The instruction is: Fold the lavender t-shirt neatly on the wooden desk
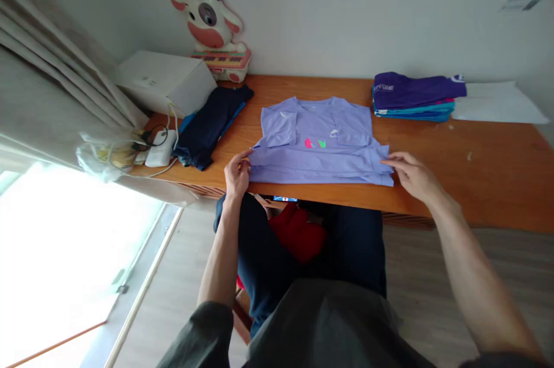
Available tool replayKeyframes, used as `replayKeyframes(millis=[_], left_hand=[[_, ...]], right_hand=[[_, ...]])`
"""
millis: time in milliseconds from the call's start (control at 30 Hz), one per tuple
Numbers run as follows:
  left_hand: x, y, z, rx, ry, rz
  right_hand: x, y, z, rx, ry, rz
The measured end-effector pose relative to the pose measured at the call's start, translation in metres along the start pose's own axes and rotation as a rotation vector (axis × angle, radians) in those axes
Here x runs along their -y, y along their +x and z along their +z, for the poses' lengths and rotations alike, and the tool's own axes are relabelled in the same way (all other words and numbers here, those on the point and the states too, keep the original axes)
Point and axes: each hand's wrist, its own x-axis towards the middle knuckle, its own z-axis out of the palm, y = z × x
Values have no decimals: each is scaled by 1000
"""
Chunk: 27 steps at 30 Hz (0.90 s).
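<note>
1. Lavender T-shirt (318, 140): lying on the wooden table (476, 154), sleeves already turned in over the chest and the lower part doubled up along the near edge. Judged partly folded; the final fold down to a compact packet is not yet made.
2. Left hand (237, 173): pinching the shirt's near-left corner, its fingers (243, 156) closing lightly on the layered hem.
3. Right hand (413, 175): resting on the near-right corner, its fingers (389, 161) lying nearly flat and extended, pressing the fabric rather than gripping it.
4. Stack of folded shirts (415, 98): purple on top, teal beneath, sitting beyond the right fingers, well apart from them.
5. Dark navy garments (212, 123): lying heaped to the outside of the left fingers, apparently unfolded.
6. White box (167, 79) and cow-shaped toy (212, 25): standing far beyond the left fingers, against the wall.
7. White paper (497, 104): lying past the stack.
</note>
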Motion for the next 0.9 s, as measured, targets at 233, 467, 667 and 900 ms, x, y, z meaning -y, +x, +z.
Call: replayKeyframes(millis=[233,467,667,900], left_hand=[[4,1,-2,34,89,127],[0,-1,-2,28,122,84],[-9,1,8,26,110,63],[-6,2,9,-26,115,50]], right_hand=[[2,13,25,-93,60,50],[-4,4,35,-331,367,239],[-14,0,40,-345,434,400],[-15,-5,44,-256,252,291]])
